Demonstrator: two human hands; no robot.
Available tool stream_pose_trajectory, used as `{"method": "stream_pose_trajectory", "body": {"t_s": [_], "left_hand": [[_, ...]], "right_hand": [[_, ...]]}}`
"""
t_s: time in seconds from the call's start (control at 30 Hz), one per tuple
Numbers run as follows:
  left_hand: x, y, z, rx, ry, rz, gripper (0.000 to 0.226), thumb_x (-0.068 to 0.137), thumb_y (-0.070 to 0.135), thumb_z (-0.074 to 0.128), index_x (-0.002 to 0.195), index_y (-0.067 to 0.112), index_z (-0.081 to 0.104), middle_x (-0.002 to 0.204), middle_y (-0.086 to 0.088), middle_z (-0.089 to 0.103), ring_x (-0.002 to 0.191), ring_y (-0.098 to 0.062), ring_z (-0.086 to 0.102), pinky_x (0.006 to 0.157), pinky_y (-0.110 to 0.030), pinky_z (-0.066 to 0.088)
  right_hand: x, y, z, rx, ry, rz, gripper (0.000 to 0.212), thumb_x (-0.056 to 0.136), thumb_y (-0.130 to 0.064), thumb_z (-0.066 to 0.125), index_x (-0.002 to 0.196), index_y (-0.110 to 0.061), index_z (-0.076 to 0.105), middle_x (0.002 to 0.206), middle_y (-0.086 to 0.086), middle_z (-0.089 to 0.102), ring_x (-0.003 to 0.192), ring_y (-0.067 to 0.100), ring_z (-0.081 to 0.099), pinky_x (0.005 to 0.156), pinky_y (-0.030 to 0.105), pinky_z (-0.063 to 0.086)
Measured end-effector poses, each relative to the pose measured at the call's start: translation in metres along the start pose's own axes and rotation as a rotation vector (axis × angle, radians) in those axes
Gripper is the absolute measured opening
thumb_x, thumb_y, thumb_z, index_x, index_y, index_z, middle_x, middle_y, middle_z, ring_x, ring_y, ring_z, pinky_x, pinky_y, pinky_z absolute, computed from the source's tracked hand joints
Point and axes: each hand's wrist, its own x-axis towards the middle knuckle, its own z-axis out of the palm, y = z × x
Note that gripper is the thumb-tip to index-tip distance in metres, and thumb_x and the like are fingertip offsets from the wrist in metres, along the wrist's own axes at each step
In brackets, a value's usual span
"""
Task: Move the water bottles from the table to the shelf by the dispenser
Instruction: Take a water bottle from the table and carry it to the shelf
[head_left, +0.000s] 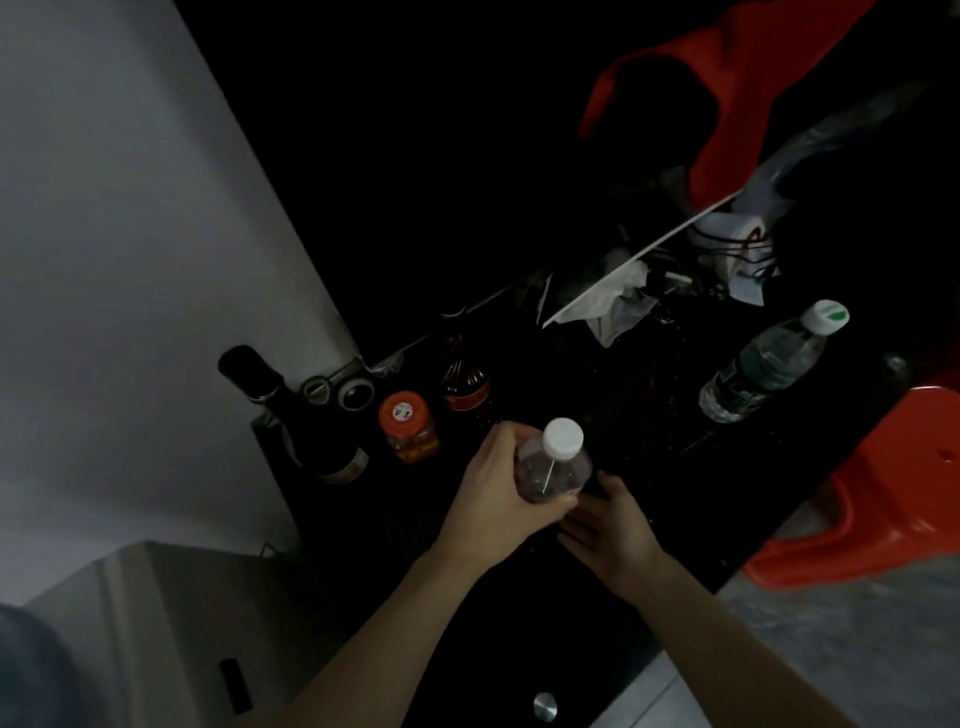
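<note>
Observed: the left hand (498, 483) has its grip wrapped round the body of a clear water bottle (553, 467) with a white cap, held upright just above or on the dark bench (649, 457); which of the two cannot be told in this poor light. The right hand (610, 535) lies just beside and below the bottle's base, fingers loosely extended toward it, not visibly clasping anything. A second water bottle (769, 364), green and white cap, stands well apart to the right on the same bench, near a red stool (883, 499). To the left of the held bottle stand an orange-lidded jar (408, 428), a dark sauce bottle (465, 384) and a black flask (291, 410). The shelf and dispenser cannot be identified with certainty in this view. Assessment: the step in hand is the lift of the first bottle. Recommended: keep the grip round the middle of the body, firm but not crushing the thin plastic; let the right hand support the base or release to take the second bottle; lift straight up, clear of the jar nearby, then carry upright. Risk: dim lighting and crowded neighbours make a knock likely.
</note>
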Motion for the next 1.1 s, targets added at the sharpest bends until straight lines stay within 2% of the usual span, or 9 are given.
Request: {"method": "stream_pose_trajectory", "body": {"t_s": [0.2,0.43,0.53,0.6,0.67,0.8,0.9,1.0,1.1], "left_hand": [[0.004,-0.011,0.010,-0.021,0.012,-0.051,0.060,0.069,0.037,0.090,0.113,0.039,0.049,0.121,0.017,0.058,0.112,0.014,0.055,0.086,-0.003,0.047],[-0.006,-0.008,0.011,-0.009,-0.022,-0.124,0.071,0.072,0.026,0.092,0.118,0.046,0.042,0.127,0.020,0.056,0.118,0.012,0.054,0.093,-0.007,0.047],[-0.012,0.003,0.007,0.092,-0.097,-0.169,0.099,0.071,0.025,0.092,0.146,0.033,0.029,0.150,0.005,0.038,0.139,-0.007,0.040,0.116,-0.027,0.039],[-0.020,0.013,-0.001,0.148,-0.110,-0.235,0.119,0.069,0.023,0.092,0.158,0.027,0.013,0.160,-0.003,0.023,0.148,-0.022,0.025,0.119,-0.038,0.029],[-0.030,0.024,-0.013,0.213,-0.099,-0.281,0.121,0.072,0.022,0.091,0.160,0.028,0.008,0.162,-0.005,0.017,0.150,-0.027,0.021,0.120,-0.042,0.029],[-0.064,0.055,-0.036,0.551,-0.017,-0.263,0.107,0.080,0.033,0.083,0.159,0.028,0.012,0.163,-0.004,0.015,0.144,-0.031,0.032,0.114,-0.046,0.040],[-0.110,0.076,-0.043,0.786,0.053,-0.204,0.098,0.084,0.044,0.075,0.158,0.029,0.014,0.165,-0.003,0.012,0.147,-0.029,0.029,0.119,-0.046,0.034],[-0.154,0.092,-0.051,0.900,0.111,-0.175,0.089,0.088,0.050,0.065,0.159,0.029,0.015,0.167,-0.003,0.011,0.152,-0.028,0.021,0.123,-0.046,0.023],[-0.190,0.106,-0.065,0.980,0.167,-0.145,0.083,0.092,0.051,0.058,0.159,0.028,0.015,0.170,-0.001,0.009,0.156,-0.026,0.014,0.125,-0.048,0.017]], "right_hand": [[0.009,-0.002,-0.007,-0.054,-0.033,-0.028,0.045,0.103,-0.046,0.038,0.105,-0.012,0.068,0.111,0.006,0.067,0.105,0.021,0.058,0.098,0.042,0.044],[-0.008,0.000,-0.004,-0.174,0.018,-0.123,0.029,0.100,-0.025,0.045,0.102,-0.011,0.070,0.108,0.005,0.071,0.102,0.017,0.062,0.081,0.036,0.047],[-0.023,-0.010,-0.002,-0.284,0.022,-0.076,0.031,0.101,-0.024,0.044,0.116,-0.006,0.064,0.118,0.007,0.065,0.116,0.025,0.057,0.091,0.039,0.045],[-0.037,-0.021,-0.002,-0.380,0.022,-0.057,0.035,0.102,-0.025,0.044,0.127,-0.004,0.058,0.127,0.010,0.059,0.127,0.029,0.051,0.096,0.041,0.043],[-0.055,-0.032,-0.004,-0.478,0.028,-0.094,0.032,0.103,-0.026,0.045,0.126,-0.007,0.057,0.125,0.011,0.057,0.121,0.029,0.053,0.096,0.041,0.044],[-0.100,-0.043,-0.006,-0.925,0.104,-0.361,0.021,0.097,-0.026,0.053,0.086,-0.011,0.062,0.088,0.009,0.057,0.081,0.022,0.054,0.075,0.032,0.044],[-0.147,-0.027,-0.008,-1.258,0.096,-0.601,0.026,0.094,-0.029,0.058,0.083,-0.006,0.064,0.082,0.005,0.063,0.066,0.013,0.055,0.060,0.026,0.044],[-0.194,-0.008,-0.003,-1.426,0.079,-0.801,0.022,0.090,-0.032,0.062,0.094,-0.010,0.064,0.089,0.005,0.066,0.076,0.018,0.065,0.065,0.032,0.054],[-0.232,0.003,0.007,-1.582,0.085,-1.029,0.030,0.088,-0.033,0.062,0.110,-0.013,0.060,0.102,0.002,0.057,0.091,0.021,0.064,0.067,0.031,0.051]]}}
